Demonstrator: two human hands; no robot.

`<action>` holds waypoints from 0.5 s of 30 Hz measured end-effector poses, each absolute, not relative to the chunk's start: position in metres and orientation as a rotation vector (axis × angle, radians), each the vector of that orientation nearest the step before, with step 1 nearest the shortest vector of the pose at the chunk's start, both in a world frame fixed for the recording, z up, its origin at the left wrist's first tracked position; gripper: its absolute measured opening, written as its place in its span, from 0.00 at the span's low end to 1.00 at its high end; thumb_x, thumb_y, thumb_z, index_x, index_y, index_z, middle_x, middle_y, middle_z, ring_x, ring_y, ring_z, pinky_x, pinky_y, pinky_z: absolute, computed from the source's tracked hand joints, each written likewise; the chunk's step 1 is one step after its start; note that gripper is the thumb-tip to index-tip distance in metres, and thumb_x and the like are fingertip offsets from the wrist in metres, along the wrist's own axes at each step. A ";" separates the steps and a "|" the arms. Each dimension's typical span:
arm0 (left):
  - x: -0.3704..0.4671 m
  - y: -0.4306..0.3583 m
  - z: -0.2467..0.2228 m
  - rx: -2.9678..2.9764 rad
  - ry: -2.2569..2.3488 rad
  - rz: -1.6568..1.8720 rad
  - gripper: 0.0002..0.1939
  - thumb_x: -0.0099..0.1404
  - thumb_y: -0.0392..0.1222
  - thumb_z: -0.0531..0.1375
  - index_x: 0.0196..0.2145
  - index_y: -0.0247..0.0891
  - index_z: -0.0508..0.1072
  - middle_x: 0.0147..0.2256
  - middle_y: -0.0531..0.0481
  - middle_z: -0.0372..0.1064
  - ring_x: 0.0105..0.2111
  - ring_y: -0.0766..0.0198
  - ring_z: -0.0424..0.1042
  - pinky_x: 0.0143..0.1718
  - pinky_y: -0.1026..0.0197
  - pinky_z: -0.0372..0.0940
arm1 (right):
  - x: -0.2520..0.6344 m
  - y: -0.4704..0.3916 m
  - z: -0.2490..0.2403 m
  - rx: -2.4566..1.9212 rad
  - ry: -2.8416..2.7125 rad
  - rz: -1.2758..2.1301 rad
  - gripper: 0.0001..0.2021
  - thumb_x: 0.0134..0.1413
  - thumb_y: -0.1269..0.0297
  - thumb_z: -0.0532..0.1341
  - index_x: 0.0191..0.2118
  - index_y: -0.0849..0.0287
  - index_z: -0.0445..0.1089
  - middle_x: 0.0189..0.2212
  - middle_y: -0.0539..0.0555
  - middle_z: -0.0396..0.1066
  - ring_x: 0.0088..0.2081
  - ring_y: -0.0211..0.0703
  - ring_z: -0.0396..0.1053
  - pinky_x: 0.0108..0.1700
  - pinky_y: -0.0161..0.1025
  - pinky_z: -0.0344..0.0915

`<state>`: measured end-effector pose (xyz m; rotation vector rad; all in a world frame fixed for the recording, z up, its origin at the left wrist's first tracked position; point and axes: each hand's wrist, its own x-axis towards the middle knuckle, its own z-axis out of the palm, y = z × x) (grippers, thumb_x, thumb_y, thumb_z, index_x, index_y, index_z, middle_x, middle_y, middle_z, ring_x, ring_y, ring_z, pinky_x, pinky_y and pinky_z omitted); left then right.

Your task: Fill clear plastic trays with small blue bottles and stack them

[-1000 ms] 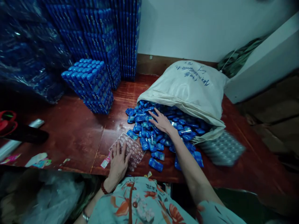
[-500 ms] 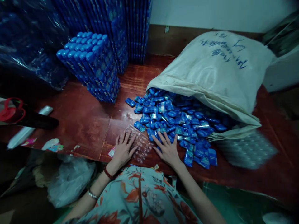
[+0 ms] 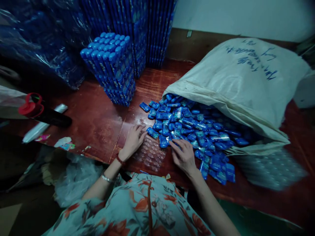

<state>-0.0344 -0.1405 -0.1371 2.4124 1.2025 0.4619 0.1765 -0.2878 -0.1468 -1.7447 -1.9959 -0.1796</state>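
Observation:
A clear plastic tray with moulded cells (image 3: 151,155) lies flat on the table in front of me. My left hand (image 3: 134,141) is over its left edge, fingers bent, the tips beside a small blue wrapped packet (image 3: 152,132). My right hand (image 3: 184,155) hovers at the near side of a heap of such packets (image 3: 189,124). Its fingers are curled and slightly apart, their tips at the edge of another blue packet (image 3: 163,141). Neither hand visibly lifts anything. The heap spills out of a white woven sack (image 3: 233,72) with handwriting on it.
A block of stacked blue packets (image 3: 110,65) stands at the back left, before taller blue stacks (image 3: 133,29). At left lie a black bottle with a red lid (image 3: 52,116) and a plastic roll (image 3: 41,127). More clear trays (image 3: 273,168) sit at right on the reddish table (image 3: 95,131).
Both hands were spread flat, at the tray's left and right sides; now their fingers are bent toward the nearest packets. My left hand has moved forward. The view has shifted left.

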 end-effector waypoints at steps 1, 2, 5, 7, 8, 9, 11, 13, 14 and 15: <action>-0.026 -0.130 -0.138 2.424 1.191 0.396 0.17 0.65 0.48 0.54 0.48 0.36 0.67 0.46 0.41 0.66 0.46 0.54 0.64 0.46 0.54 0.60 | 0.171 -0.285 -0.143 -1.755 -2.054 -0.125 0.21 0.57 0.69 0.55 0.56 0.54 0.62 0.49 0.58 0.67 0.51 0.48 0.62 0.51 0.48 0.59; -0.017 -0.122 -0.139 2.438 1.174 0.315 0.19 0.63 0.50 0.57 0.47 0.34 0.67 0.44 0.40 0.66 0.44 0.53 0.65 0.45 0.54 0.61 | 0.167 -0.280 -0.141 -1.785 -2.119 -0.066 0.21 0.57 0.66 0.55 0.57 0.54 0.61 0.50 0.59 0.66 0.50 0.49 0.62 0.48 0.46 0.61; 0.005 -0.107 -0.146 2.437 1.090 0.130 0.23 0.57 0.52 0.62 0.43 0.33 0.68 0.40 0.40 0.67 0.41 0.51 0.66 0.40 0.55 0.61 | 0.159 -0.263 -0.141 -1.882 -2.257 0.081 0.22 0.57 0.61 0.56 0.58 0.56 0.61 0.51 0.62 0.64 0.47 0.52 0.63 0.42 0.46 0.64; 0.013 -0.104 -0.151 2.401 1.055 0.096 0.21 0.56 0.50 0.64 0.42 0.33 0.68 0.38 0.41 0.67 0.39 0.52 0.67 0.39 0.56 0.61 | 0.159 -0.255 -0.147 -1.882 -2.229 0.128 0.21 0.58 0.61 0.56 0.56 0.58 0.62 0.47 0.62 0.66 0.45 0.52 0.64 0.42 0.46 0.65; 0.014 -0.103 -0.154 2.384 1.045 0.102 0.20 0.56 0.49 0.64 0.41 0.33 0.68 0.38 0.42 0.67 0.39 0.53 0.67 0.38 0.57 0.61 | 0.160 -0.253 -0.150 -1.858 -2.187 0.141 0.20 0.58 0.62 0.56 0.56 0.59 0.63 0.46 0.62 0.66 0.45 0.51 0.64 0.43 0.46 0.66; 0.013 -0.102 -0.157 2.365 1.032 0.119 0.19 0.55 0.48 0.64 0.40 0.33 0.68 0.37 0.43 0.67 0.39 0.53 0.67 0.38 0.57 0.61 | 0.162 -0.252 -0.153 -1.828 -2.135 0.152 0.19 0.59 0.63 0.55 0.55 0.59 0.63 0.44 0.61 0.67 0.45 0.50 0.64 0.44 0.45 0.66; 0.008 -0.101 -0.161 2.315 0.993 0.185 0.16 0.56 0.47 0.64 0.37 0.33 0.68 0.36 0.45 0.67 0.38 0.56 0.66 0.39 0.58 0.61 | 0.165 -0.253 -0.158 -1.778 -2.009 0.156 0.17 0.61 0.63 0.52 0.54 0.60 0.64 0.41 0.60 0.68 0.44 0.48 0.65 0.45 0.44 0.66; 0.000 -0.101 -0.163 2.244 0.959 0.295 0.12 0.57 0.45 0.63 0.35 0.34 0.68 0.35 0.47 0.66 0.37 0.58 0.66 0.39 0.59 0.61 | 0.168 -0.255 -0.160 -1.763 -1.856 0.146 0.17 0.62 0.62 0.51 0.53 0.59 0.65 0.38 0.59 0.70 0.42 0.46 0.68 0.45 0.43 0.67; -0.005 -0.101 -0.162 2.208 0.944 0.359 0.11 0.58 0.44 0.62 0.34 0.34 0.68 0.34 0.48 0.66 0.36 0.60 0.66 0.39 0.60 0.61 | 0.168 -0.257 -0.159 -1.767 -1.765 0.140 0.16 0.62 0.62 0.51 0.53 0.59 0.65 0.38 0.58 0.71 0.41 0.45 0.69 0.45 0.43 0.67; -0.010 -0.101 -0.160 2.174 0.936 0.426 0.10 0.59 0.44 0.61 0.33 0.35 0.68 0.34 0.49 0.66 0.36 0.61 0.65 0.39 0.61 0.61 | 0.168 -0.258 -0.157 -1.774 -1.657 0.133 0.16 0.62 0.61 0.51 0.52 0.58 0.66 0.39 0.58 0.72 0.41 0.45 0.70 0.45 0.43 0.67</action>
